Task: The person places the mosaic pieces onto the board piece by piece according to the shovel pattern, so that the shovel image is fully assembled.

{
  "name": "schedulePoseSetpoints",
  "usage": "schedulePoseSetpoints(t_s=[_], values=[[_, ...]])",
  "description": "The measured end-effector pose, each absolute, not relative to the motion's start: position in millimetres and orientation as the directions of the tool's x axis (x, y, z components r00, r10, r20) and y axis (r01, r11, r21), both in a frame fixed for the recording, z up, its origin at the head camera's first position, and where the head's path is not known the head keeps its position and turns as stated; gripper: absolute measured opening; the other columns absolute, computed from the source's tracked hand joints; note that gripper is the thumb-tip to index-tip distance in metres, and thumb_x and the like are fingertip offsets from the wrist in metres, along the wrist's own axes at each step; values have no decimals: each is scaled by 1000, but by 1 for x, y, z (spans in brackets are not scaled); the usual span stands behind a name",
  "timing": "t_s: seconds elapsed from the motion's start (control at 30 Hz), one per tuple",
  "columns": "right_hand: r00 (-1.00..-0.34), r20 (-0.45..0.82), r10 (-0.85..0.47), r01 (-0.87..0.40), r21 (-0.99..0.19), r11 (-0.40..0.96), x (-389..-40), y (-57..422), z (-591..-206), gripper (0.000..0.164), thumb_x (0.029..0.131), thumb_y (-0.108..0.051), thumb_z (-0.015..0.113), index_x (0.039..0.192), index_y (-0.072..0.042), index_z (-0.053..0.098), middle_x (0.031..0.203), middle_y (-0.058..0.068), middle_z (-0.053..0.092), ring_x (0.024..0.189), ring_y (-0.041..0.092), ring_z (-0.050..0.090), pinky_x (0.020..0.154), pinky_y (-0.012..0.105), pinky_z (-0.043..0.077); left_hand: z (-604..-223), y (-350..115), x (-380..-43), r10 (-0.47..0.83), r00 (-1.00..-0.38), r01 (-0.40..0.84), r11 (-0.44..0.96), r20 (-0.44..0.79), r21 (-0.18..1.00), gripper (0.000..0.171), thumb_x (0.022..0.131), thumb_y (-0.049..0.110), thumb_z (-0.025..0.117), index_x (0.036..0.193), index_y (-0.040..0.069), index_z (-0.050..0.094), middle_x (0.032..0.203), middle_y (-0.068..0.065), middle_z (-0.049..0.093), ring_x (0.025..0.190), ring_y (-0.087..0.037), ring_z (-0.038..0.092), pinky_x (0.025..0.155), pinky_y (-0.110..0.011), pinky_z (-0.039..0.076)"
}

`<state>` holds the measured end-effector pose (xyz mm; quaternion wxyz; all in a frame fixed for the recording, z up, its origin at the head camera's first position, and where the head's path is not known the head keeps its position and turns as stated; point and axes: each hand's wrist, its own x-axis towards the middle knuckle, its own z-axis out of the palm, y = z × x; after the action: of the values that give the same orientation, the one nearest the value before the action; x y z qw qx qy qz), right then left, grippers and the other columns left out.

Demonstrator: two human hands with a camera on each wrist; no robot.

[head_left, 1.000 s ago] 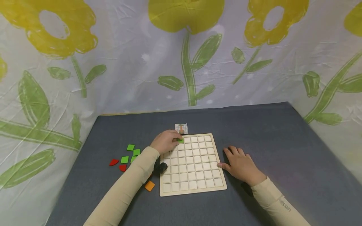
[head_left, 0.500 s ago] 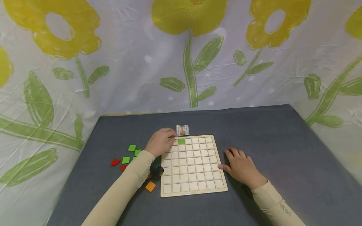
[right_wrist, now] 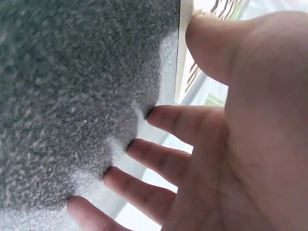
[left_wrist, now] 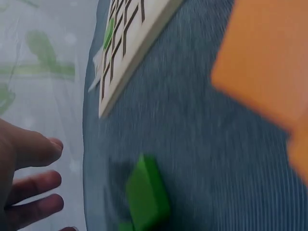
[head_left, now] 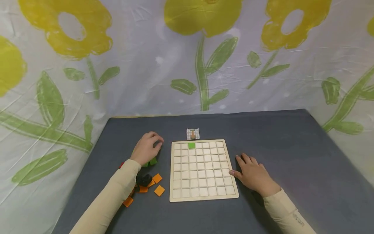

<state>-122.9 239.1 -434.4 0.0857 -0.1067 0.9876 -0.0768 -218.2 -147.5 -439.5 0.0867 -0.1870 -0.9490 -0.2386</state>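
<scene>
A wooden grid board (head_left: 204, 169) lies on the dark cloth, and one green square tile (head_left: 191, 145) sits in its top row, third cell from the left. Left of the board, my left hand (head_left: 146, 148) hovers over the loose green tiles (head_left: 153, 161), partly hiding them. Its fingers are loosely bent, and nothing shows between them in the left wrist view. My right hand (head_left: 253, 175) rests with spread fingers on the cloth, its thumb touching the board's right edge. The right wrist view shows the fingertips (right_wrist: 115, 175) pressed to the cloth.
Several orange square tiles (head_left: 159, 190) lie left of the board, near a black wrist camera (head_left: 144, 179). A bit of a red piece (head_left: 121, 164) peeks out beside the left sleeve. A small pattern card (head_left: 193, 134) stands behind the board, before a flower-printed curtain (head_left: 140, 81).
My left hand let go of the green tile in the top row, then moved left off the board to the loose green tiles. The right hand stays at the board's edge.
</scene>
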Motion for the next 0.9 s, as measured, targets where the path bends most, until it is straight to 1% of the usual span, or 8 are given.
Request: schedulePoseSetpoints(t_s=[0.13,0.27,0.37,0.47,0.57,0.67,0.9], values=[[-961,-150,-231,-203,-182,962,-122,239,-433,71,94,-49,53,144,0,40,147,28,33,131,50,34,94,67,35,-441,-163,-217,258,-944,324,845,207,425,17,93,16,62,107,9,70,114,-12,59,104,-32,53,85,-48,46],[-961,-137,-239,-213,-179,960,-122,239,-433,71,94,-49,54,142,2,41,146,29,35,129,51,36,93,66,38,-446,-176,-219,207,-968,250,858,143,449,23,95,18,59,114,7,66,119,-16,55,110,-36,50,88,-52,45],[-962,-133,-240,-214,-181,960,-122,238,-433,71,94,-48,54,142,3,42,145,30,35,129,51,36,92,65,38,-449,-185,-220,182,-978,208,864,100,459,27,95,19,58,119,6,62,123,-19,52,115,-38,48,91,-55,43],[-962,-131,-242,-216,-186,959,-122,238,-432,70,94,-47,55,141,3,42,145,30,35,129,51,36,92,65,38,-451,-193,-220,173,-983,180,871,57,456,33,96,22,58,125,6,59,126,-21,50,115,-40,47,92,-57,42],[-962,-131,-241,-214,-187,959,-122,238,-432,71,94,-48,54,142,3,42,145,30,36,129,51,36,92,66,38,-452,-198,-220,176,-984,169,880,27,443,38,95,23,59,128,4,57,127,-23,48,114,-41,47,92,-57,42],[-962,-135,-237,-210,-191,959,-122,238,-433,71,94,-48,55,142,2,41,145,30,35,130,51,35,93,66,38,-453,-200,-219,184,-983,176,889,23,422,39,95,24,61,128,3,58,126,-24,48,112,-41,47,93,-57,41],[-962,-147,-231,-200,-195,960,-123,239,-435,71,94,-49,54,143,2,41,146,30,34,131,51,34,94,66,36,-455,-203,-219,213,-976,216,896,52,387,36,93,21,63,124,1,61,122,-24,49,109,-40,47,91,-57,40]])
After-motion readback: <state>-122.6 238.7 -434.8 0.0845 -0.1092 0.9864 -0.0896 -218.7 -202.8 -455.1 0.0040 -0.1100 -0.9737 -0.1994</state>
